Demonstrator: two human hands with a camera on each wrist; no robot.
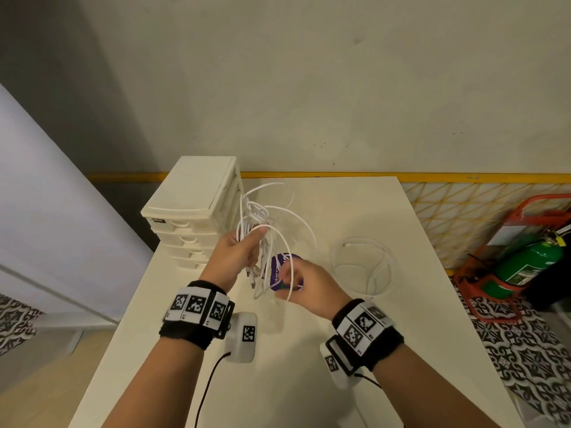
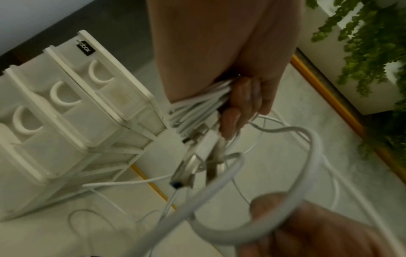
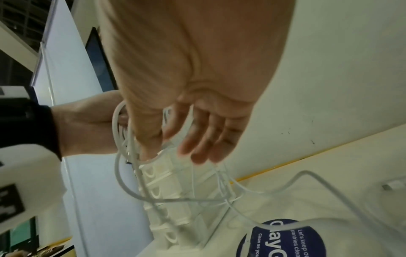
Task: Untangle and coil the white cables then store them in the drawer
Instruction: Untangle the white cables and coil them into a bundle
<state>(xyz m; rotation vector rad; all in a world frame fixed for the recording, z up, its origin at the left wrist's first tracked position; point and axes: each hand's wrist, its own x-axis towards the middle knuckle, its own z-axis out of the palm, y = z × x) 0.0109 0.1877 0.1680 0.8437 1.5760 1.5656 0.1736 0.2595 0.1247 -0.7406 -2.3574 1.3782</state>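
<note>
Cables [image 1: 265, 230] are bunched in our left hand [image 1: 236, 253], whose fingers curl around the gathered middle of the tangle and lift it above the table [image 1: 309, 366], so the loose loops and plug ends hang free where we can sort them; the left wrist view shows several strands clamped under the curled fingers [image 2: 239, 104] with metal plugs dangling below. Our right hand [image 1: 304, 285] works just beside and below the bunch, fingers slightly spread and reaching in among the loops, and 1 strand [image 2: 252, 231] curves across it; whether it pinches that strand or only hooks it we cannot tell, since the right wrist view shows the fingers [image 3: 204, 139] fairly straight among the wires. We judge this to be the untangling step, with 1 loop being teased out while the left hand anchors the rest. To our right, 1 cable [image 1: 361, 267] lies on the table in a loose round coil, well apart from the bunch, probably set aside as done. The drawer unit [image 1: 191, 208] stands at the far left corner of the table, just beside the raised tangle; all of its drawers that we can see look pushed in, and what they hold is hidden. A round purple sticker [image 1: 279, 267] sits on the table under the hanging loops.
</note>
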